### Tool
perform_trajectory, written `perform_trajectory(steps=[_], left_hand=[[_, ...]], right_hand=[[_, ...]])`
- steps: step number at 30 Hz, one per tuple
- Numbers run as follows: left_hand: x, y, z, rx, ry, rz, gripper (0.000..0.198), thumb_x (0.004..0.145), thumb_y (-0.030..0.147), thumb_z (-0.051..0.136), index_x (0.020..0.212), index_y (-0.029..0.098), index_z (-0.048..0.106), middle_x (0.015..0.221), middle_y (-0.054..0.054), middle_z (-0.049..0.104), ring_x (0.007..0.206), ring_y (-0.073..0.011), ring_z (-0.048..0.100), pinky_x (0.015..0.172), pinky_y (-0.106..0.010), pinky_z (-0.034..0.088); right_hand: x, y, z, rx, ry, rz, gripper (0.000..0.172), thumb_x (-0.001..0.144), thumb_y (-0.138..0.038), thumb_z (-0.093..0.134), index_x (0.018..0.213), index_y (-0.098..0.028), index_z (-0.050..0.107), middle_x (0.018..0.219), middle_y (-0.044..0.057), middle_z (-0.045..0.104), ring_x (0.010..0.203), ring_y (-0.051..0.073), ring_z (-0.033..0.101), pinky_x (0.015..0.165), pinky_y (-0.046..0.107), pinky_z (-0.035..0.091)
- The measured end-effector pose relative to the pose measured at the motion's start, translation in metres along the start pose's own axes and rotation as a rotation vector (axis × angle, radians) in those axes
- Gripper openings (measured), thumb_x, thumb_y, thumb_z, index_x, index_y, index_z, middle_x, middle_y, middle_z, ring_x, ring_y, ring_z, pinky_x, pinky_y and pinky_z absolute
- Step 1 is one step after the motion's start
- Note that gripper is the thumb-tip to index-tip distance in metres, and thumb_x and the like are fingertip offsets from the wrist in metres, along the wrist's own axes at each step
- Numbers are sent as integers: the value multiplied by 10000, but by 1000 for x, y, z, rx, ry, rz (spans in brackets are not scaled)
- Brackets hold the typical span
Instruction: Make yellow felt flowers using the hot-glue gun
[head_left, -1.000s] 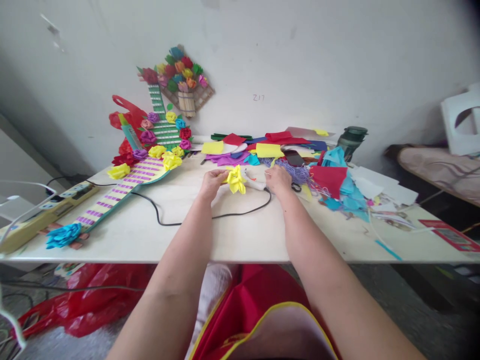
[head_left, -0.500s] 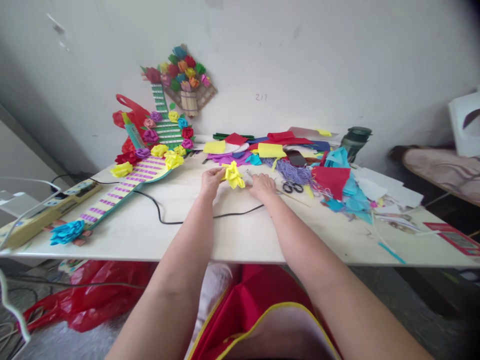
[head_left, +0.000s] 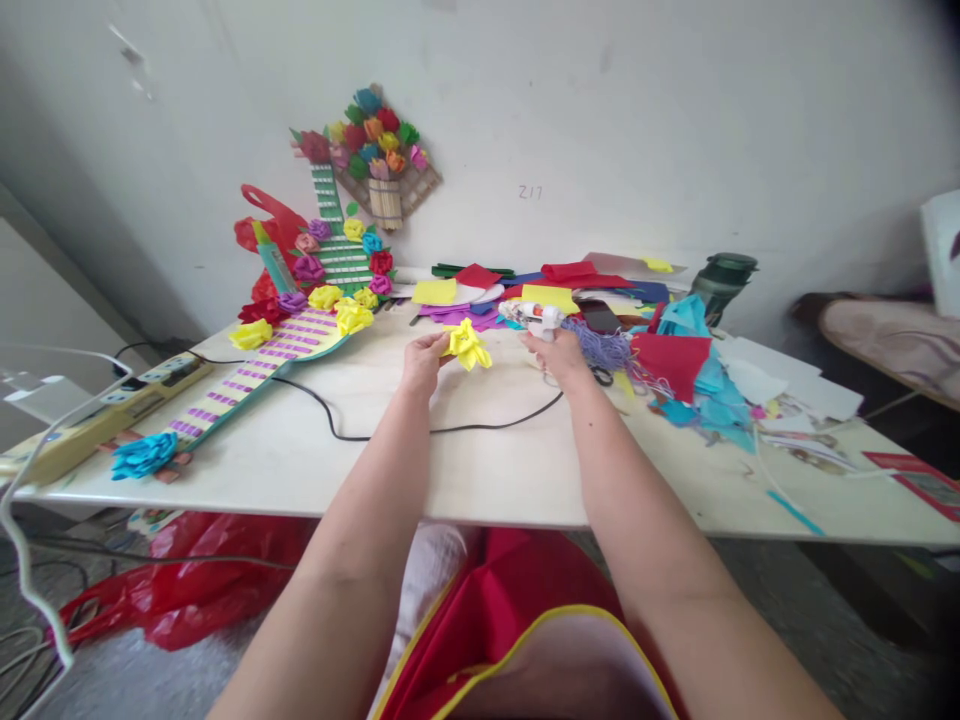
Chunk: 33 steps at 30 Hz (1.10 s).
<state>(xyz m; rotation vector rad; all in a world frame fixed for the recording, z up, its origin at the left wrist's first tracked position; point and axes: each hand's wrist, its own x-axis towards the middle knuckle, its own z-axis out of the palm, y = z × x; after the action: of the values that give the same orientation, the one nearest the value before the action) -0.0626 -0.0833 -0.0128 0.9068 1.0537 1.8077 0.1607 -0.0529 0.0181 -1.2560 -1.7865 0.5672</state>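
Between the fingers of my left hand [head_left: 426, 362] is a yellow paper flower [head_left: 469, 346], held just above the table with its petals turned to the right. My right hand [head_left: 556, 355] is wrapped round the handle of a white glue gun [head_left: 534, 316], whose nozzle points left, toward the flower but apart from it. A black cord [head_left: 495, 427] runs across the table below both hands. Partly hidden by my right hand are the black scissors [head_left: 602, 376], close to a bundle of purple yarn [head_left: 600, 343].
On the left lies a guitar-shaped board [head_left: 259, 375] trimmed with paper flowers, beside a power strip [head_left: 161, 385]. Coloured paper sheets [head_left: 480, 278] are stacked along the wall. Blue and red scraps [head_left: 671, 365] and a dark green bottle [head_left: 724, 280] occupy the right side.
My right hand has lifted the glue gun off the table and moved slightly right. My left hand still holds the yellow flower in nearly the same place.
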Motion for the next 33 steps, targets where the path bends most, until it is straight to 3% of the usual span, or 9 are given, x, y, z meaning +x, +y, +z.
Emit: perform_trajectory(steps=[4, 10, 14, 18, 24, 33], left_hand=[[-1, -1, 0, 12, 0, -5, 373, 531, 403, 864, 746, 137, 715, 701, -50, 708, 837, -223, 711, 813, -360, 562], [-1, 0, 0, 43, -9, -12, 364, 550, 404, 859, 740, 135, 706, 713, -59, 708, 882, -241, 712, 849, -391, 563], [-1, 1, 0, 47, -2, -28, 315, 575, 363, 851, 731, 130, 707, 707, -61, 710, 884, -240, 713, 849, -390, 569], [-2, 2, 0, 29, -1, -40, 292, 577, 343, 852, 709, 128, 705, 705, -61, 712, 878, -238, 715, 847, -389, 576], [-3, 2, 1, 21, -19, -44, 313, 567, 358, 857, 717, 128, 709, 738, -75, 723, 895, -243, 715, 852, -385, 571], [-3, 1, 2, 9, -50, -36, 421, 442, 419, 914, 683, 135, 718, 685, -50, 722, 795, -223, 716, 831, -375, 575]], right_hand=[[-7, -9, -2, 347, -125, 66, 448, 660, -593, 741, 730, -163, 636, 616, 19, 628, 444, 82, 435, 407, 230, 375], [-10, -10, -1, 325, -223, 27, 388, 630, -528, 781, 677, -179, 617, 572, 2, 588, 447, 86, 409, 411, 242, 347], [-10, -10, -1, 251, -233, 29, 336, 632, -477, 780, 692, -175, 644, 555, -6, 590, 490, 124, 505, 467, 256, 402], [-12, -15, -3, 172, -219, 0, 276, 647, -412, 769, 736, -164, 687, 674, 39, 692, 727, 209, 674, 645, 288, 520], [-10, -17, -1, 82, -188, -49, 289, 665, -339, 772, 882, -150, 740, 892, 87, 767, 912, 249, 712, 874, 390, 545], [-5, -8, 5, -72, -179, -111, 324, 710, -371, 784, 967, -176, 755, 951, 87, 783, 955, 265, 728, 881, 402, 567]])
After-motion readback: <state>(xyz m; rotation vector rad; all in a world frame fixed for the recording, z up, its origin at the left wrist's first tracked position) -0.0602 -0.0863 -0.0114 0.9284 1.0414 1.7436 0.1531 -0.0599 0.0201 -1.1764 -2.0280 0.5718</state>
